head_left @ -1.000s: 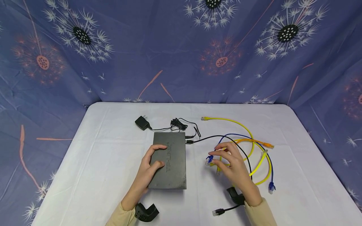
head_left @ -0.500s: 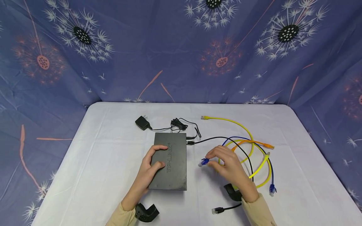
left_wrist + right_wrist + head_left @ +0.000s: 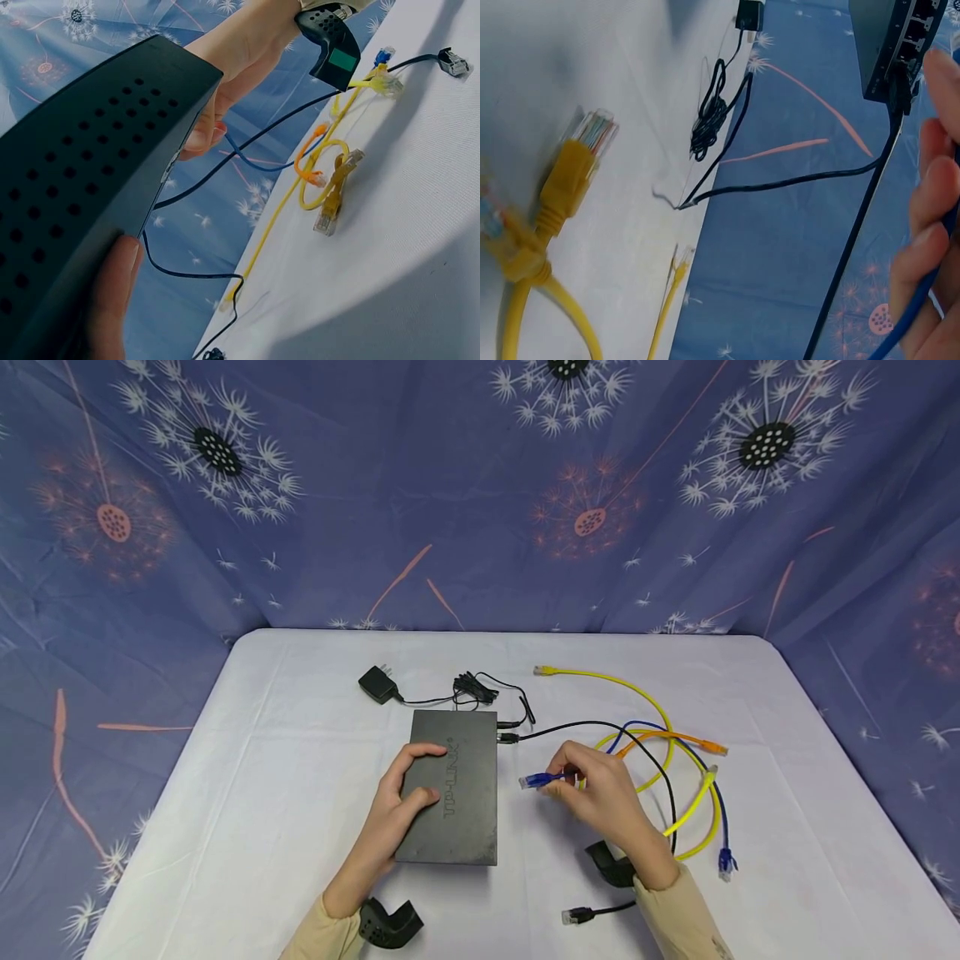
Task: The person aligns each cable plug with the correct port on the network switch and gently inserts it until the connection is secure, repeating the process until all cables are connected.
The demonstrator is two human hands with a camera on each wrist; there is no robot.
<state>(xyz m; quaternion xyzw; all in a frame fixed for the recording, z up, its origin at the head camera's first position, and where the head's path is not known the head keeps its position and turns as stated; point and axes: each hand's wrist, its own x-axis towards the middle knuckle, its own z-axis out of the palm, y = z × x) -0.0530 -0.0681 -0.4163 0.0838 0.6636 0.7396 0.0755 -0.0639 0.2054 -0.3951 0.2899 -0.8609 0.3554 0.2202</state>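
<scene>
My left hand (image 3: 392,806) grips a dark grey TP-LINK network switch (image 3: 468,810) by its left side, with thumb and forefinger on the top face. To the right, my right hand (image 3: 606,793) pinches a blue Ethernet cable just behind its plug (image 3: 536,781). That plug points left at the switch's right side, a small gap away from it. The black Ethernet cable (image 3: 570,723) has one plug (image 3: 508,738) in a port at the far end of that side. Beside it a power lead (image 3: 512,724) also goes in. In the right wrist view, ports (image 3: 916,31) show along the switch.
A black power adapter (image 3: 378,686) with a bundled cord (image 3: 476,688) lies behind the switch. Yellow cables (image 3: 708,839) and an orange cable (image 3: 708,746) lie tangled at the right. The blue cable's other plug (image 3: 726,863) and a loose black plug (image 3: 578,916) rest on the white table.
My right hand has moved left and turned, bringing the blue plug closer to the switch and pointing it left. The switch has shifted slightly right in my left hand.
</scene>
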